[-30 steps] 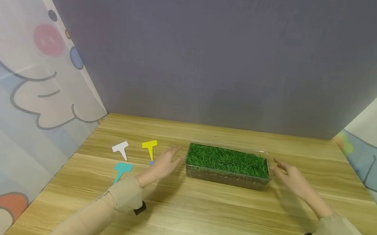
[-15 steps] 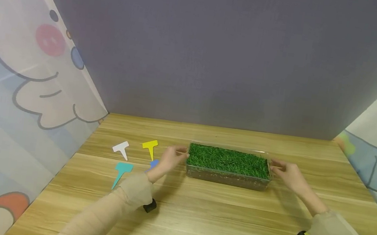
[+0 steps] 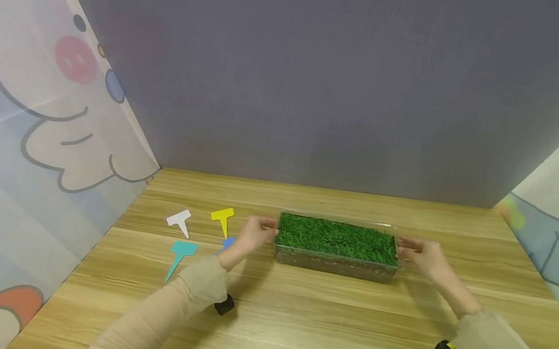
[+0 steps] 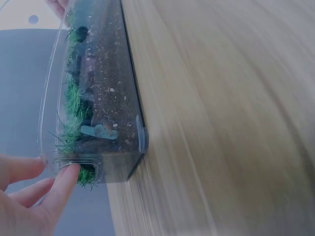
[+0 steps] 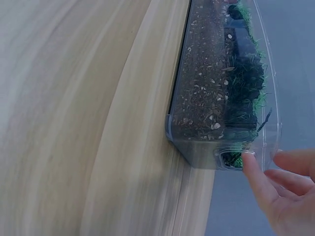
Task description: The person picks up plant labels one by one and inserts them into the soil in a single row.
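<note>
Grey, plain backdrop (image 3: 335, 75) stands behind the pale wood-grained table (image 3: 322, 333), and pastel cartoon-printed sheets (image 3: 4, 173) close off both sides. On the tabletop, right of centre, sits a long, clear plastic box (image 3: 333, 265), packed with dark, pebble-flecked soil (image 5: 202, 83) beneath a dense mat of bright green grass (image 3: 337, 238). A person in cream sleeves (image 3: 148, 322) has a hand at each short end. From the left wrist, I see the left hand (image 3: 252, 237) gripping its end of the box with thumb and fingers bent about the rim. Opposite, the right hand (image 3: 424, 257) grips the other end likewise, one fingertip at the oval cut-out (image 5: 230, 159). Left of the box lie flat T-shaped tags: a white one (image 3: 179, 220), a yellow one (image 3: 223, 219), a teal one (image 3: 180, 254) nearer the person, and a blue one (image 3: 228, 243), partly hidden by the left arm. Small black blocks (image 3: 224, 304) hang under both cuffs.
</note>
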### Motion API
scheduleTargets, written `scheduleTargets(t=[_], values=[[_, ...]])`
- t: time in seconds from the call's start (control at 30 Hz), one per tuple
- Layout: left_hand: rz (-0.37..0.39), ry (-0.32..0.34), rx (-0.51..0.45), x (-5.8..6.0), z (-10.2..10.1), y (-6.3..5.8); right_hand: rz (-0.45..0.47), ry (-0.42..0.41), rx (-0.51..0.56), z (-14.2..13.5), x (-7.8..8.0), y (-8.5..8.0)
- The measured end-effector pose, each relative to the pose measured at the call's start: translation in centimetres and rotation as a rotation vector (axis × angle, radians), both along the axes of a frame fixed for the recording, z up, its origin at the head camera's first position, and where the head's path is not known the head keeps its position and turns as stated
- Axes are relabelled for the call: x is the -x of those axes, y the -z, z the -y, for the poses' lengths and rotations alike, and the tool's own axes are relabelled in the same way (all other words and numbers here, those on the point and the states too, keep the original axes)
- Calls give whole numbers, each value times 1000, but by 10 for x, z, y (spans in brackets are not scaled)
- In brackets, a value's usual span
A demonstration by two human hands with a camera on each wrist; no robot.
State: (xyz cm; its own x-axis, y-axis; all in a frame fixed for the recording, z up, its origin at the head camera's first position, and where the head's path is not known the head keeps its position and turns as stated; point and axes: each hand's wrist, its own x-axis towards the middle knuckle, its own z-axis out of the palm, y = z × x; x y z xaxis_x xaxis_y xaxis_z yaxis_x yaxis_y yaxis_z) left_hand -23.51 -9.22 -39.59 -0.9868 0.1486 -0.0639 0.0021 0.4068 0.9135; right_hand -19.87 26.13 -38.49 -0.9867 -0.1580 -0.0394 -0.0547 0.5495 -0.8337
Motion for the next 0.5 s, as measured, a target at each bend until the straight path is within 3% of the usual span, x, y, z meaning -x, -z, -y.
scheduleTargets(t=[0.3, 0.5], values=[[28, -14, -19, -1, 0, -4, 1, 9, 40, -2, 1, 1], [0, -14, -20, -2, 1, -3, 13, 11, 85, -3, 3, 2]])
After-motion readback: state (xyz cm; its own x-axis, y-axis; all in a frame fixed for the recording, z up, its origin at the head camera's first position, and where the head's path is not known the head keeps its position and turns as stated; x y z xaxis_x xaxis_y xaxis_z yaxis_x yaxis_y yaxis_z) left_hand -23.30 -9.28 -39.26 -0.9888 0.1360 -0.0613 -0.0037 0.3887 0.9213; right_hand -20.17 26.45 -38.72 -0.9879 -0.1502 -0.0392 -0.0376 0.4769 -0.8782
